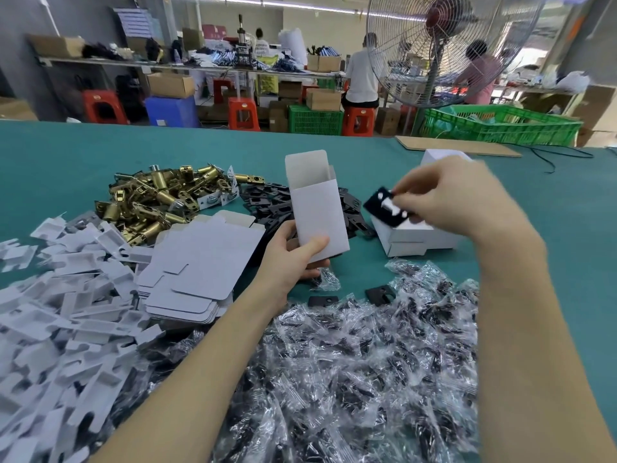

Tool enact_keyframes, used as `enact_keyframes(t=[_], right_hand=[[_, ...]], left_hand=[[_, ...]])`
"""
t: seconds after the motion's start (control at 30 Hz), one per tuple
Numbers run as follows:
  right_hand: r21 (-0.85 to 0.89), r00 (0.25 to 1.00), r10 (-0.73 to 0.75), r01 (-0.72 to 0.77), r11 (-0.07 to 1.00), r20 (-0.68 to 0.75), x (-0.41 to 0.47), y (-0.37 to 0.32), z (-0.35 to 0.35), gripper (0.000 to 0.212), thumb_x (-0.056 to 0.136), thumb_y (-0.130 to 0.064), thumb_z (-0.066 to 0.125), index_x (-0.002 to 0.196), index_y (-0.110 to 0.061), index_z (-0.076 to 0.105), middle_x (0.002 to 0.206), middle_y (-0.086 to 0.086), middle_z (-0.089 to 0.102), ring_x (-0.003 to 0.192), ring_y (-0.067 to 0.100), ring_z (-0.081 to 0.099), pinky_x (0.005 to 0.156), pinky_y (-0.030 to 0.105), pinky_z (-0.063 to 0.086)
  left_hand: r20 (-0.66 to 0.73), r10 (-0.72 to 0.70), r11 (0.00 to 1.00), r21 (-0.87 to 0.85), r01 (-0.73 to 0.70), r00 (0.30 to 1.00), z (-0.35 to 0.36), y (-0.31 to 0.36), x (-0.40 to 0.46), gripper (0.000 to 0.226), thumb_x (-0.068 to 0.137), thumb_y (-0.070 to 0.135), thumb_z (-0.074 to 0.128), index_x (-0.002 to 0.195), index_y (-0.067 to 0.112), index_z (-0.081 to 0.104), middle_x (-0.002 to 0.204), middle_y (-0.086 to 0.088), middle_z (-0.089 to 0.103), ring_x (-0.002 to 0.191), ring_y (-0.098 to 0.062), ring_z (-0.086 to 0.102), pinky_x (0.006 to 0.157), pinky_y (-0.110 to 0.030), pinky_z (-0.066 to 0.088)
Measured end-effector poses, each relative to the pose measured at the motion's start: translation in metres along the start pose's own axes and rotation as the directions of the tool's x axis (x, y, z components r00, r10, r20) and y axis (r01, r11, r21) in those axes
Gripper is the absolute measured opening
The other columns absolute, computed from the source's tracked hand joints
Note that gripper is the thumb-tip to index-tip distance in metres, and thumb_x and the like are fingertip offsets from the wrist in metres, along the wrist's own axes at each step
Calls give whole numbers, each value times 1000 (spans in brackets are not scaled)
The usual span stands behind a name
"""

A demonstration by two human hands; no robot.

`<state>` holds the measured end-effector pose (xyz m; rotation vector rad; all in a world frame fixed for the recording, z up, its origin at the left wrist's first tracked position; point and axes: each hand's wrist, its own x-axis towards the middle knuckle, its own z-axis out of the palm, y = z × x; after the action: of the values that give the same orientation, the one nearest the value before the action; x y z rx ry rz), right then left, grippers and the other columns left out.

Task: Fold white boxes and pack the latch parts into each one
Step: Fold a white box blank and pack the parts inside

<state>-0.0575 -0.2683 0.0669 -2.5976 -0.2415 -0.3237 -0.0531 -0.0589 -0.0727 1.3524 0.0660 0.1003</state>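
I am looking down at a green table point(100, 152). My left hand point(293, 259) grips a white box point(317, 212), thumb across its front; the box stands upright with its top flap open. My right hand point(444, 198) is held to the right of the box, apart from it, fingertips pinching a flat black plate point(387, 208) with white cut-outs. Just below that plate lie closed white boxes point(417, 238) on the table. Behind the open box lies a heap of black plates point(267, 202), and left of that a pile of brass latches point(157, 198). A stack of flat unfolded boxes point(200, 262) sits beside my left wrist, with white cardboard inserts point(60, 312) strewn further left. Small clear bags of dark parts point(367, 362) cover the near table between my arms. I can read no writing or brand on any box or part.
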Motion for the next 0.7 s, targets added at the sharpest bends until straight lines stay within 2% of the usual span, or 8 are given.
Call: enact_keyframes(t=[0.1,0.17,0.23,0.33,0.47,0.57,0.63,0.7], right_hand=[[176,951,-143,196,965,-275,-8,-13,-12,12,89,-27,78,88,-39,79,80,-24,72,78,4,72,81,39,61],[214,921,-208,287,934,-328,-10,-23,-7,13,90,-23,77,97,-33,80,87,-18,74,75,9,74,77,40,63],[210,916,-272,339,917,-293,-9,-31,1,13,91,-20,76,97,-30,81,85,-15,75,71,11,74,73,37,63],[152,924,-346,370,916,-162,-6,-37,9,14,91,-21,76,90,-34,81,80,-25,71,65,7,73,69,34,61],[80,928,-372,373,924,-31,-4,-37,15,17,93,-17,73,89,-32,80,83,-26,70,56,2,70,67,26,60],[101,923,-383,385,918,-38,-5,-37,11,19,92,-15,74,90,-32,81,71,-21,73,58,3,70,65,22,59],[122,914,-401,405,906,-54,-5,-37,7,18,91,-13,75,89,-30,82,68,-27,70,60,4,71,66,22,58],[127,905,-422,425,896,-50,-6,-37,5,16,89,-14,77,89,-29,83,65,-37,65,65,-1,70,67,19,56]], left_hand=[[39,30,998,59,-32,999,0,-2,-1,33,87,17,80,111,28,60,107,-1,76,79,-24,77,57,-21,54],[67,44,995,90,-50,997,1,-3,-2,34,86,15,81,110,26,62,107,-2,75,80,-24,77,58,-21,54],[89,59,993,101,-68,994,1,-3,-3,36,84,11,82,112,22,62,107,-3,75,81,-24,77,61,-24,56],[104,96,988,114,-108,990,1,-3,-4,40,83,4,82,113,20,62,105,-4,76,85,-25,75,66,-28,57],[136,136,979,131,-154,981,1,-5,-4,42,81,-3,81,112,17,61,108,-4,74,87,-19,71,69,-27,57],[134,156,972,156,-176,979,0,-7,-2,47,80,-5,80,116,19,60,118,-4,71,96,-16,69,82,-32,59],[122,176,968,160,-194,977,-1,-7,-2,50,81,-6,78,119,20,61,122,-4,68,100,-16,68,90,-37,59],[117,201,958,182,-220,973,-1,-6,-2,47,82,-7,76,118,19,61,121,-5,68,101,-19,68,91,-41,58]])
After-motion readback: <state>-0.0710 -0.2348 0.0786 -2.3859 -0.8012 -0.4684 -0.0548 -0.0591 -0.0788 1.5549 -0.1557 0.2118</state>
